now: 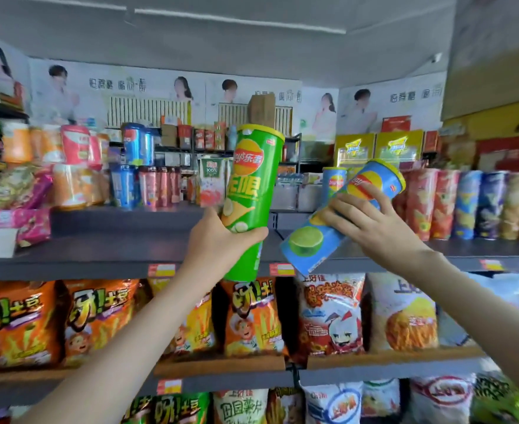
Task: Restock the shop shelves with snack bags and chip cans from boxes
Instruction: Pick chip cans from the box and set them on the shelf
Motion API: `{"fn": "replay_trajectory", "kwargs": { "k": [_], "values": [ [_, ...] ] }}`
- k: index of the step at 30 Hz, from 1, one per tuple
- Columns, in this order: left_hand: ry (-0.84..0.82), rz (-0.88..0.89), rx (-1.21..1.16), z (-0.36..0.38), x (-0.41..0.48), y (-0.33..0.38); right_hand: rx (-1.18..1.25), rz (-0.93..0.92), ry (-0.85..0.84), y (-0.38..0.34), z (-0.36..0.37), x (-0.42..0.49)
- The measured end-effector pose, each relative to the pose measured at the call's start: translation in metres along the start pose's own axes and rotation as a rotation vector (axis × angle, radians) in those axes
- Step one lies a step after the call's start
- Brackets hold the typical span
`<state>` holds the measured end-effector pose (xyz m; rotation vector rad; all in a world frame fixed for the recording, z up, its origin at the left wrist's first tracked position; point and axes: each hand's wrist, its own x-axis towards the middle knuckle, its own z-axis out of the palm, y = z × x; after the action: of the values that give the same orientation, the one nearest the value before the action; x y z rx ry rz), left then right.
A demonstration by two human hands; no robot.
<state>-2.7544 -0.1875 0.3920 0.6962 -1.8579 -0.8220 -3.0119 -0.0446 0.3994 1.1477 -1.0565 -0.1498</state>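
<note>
Shop shelf (pixel 108 240); Lay's cans (pixel 252 185) (green, blue)

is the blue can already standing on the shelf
No, the right hand holds the blue can tilted above the shelf.

Bright, even light from ceiling strips (pixel 239 21); shelves bend at the wide-angle edges (soft, smeared detail there)

Posters (pixel 148 87) line the back wall; a cardboard box (pixel 261 111) (brown, closed) stands before them.
</note>
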Motion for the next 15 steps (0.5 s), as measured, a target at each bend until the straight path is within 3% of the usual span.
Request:
{"fn": "replay_trajectory", "kwargs": {
  "k": [10, 15],
  "values": [
    [0.065, -0.058, -0.073, 0.111, 0.052, 0.016, -0.172, -0.17, -0.064, 0.07, 0.104, -0.056],
    [0.186, -0.083, -0.072, 0.175, 0.064, 0.027, -0.178, -0.359, 0.042, 0.096, 0.163, -0.072]
  ]
}}
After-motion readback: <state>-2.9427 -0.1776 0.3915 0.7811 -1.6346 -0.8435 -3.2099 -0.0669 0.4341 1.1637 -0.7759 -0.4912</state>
